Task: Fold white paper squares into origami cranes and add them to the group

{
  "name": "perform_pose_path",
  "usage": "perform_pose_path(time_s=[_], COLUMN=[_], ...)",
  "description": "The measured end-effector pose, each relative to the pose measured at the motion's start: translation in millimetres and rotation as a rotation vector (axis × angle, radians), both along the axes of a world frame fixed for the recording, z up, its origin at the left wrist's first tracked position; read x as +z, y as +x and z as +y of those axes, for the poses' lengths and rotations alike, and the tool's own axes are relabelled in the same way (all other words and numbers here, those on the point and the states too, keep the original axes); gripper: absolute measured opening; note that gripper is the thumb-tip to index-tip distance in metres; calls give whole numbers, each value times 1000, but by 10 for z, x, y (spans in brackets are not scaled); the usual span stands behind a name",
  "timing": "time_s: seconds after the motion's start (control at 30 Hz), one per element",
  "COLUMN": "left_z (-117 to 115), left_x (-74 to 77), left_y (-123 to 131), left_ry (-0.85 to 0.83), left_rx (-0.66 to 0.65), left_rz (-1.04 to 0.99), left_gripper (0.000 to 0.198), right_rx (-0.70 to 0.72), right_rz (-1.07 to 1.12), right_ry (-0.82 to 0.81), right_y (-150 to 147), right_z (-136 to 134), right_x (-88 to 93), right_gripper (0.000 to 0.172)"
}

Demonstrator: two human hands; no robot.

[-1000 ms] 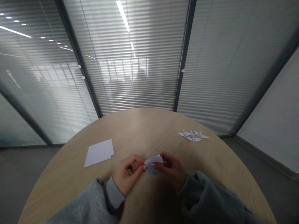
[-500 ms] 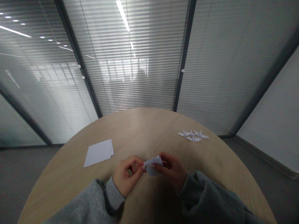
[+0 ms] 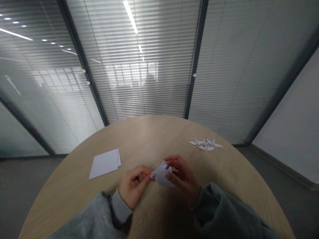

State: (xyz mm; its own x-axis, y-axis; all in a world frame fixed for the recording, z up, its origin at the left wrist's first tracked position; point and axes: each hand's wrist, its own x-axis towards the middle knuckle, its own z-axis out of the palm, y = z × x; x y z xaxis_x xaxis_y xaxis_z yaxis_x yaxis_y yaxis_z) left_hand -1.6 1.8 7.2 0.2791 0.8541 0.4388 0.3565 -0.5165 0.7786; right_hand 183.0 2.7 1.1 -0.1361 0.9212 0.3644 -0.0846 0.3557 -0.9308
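A small, partly folded white paper (image 3: pixel 162 176) is held just above the round wooden table (image 3: pixel 149 139), near its front. My left hand (image 3: pixel 133 184) pinches the paper's left corner between thumb and fingertips. My right hand (image 3: pixel 183 177) grips the paper's right side, thumb underneath and fingers curled over the top edge. Both sleeves are grey.
A stack of white paper sheets (image 3: pixel 105 163) lies on the table to the left. Several folded white paper cranes (image 3: pixel 205 144) sit in a cluster at the far right. Glass walls with blinds stand behind the table; grey floor surrounds it.
The paper has been tilted up and opened out a little. My right hand's fingers rose over its top edge. My left hand stayed pinching the left corner.
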Motion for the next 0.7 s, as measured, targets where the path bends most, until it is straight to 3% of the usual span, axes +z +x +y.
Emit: perform_pose_path(time_s=[0.1,0.37,0.7], left_z=[7,-13,-20], left_x=[3,71,69], left_y=[-13,-6,8], left_ry=[55,199,189], left_rx=[29,-9,-26], left_rz=[-13,3,14], left_gripper=[29,26,28], right_rx=[-80,-43,-46], right_rz=[17,-142,-228], right_ry=[126,327,334], right_y=[32,37,54], right_z=[-18,26,63], right_x=[52,31,0], right_gripper=[30,17,14])
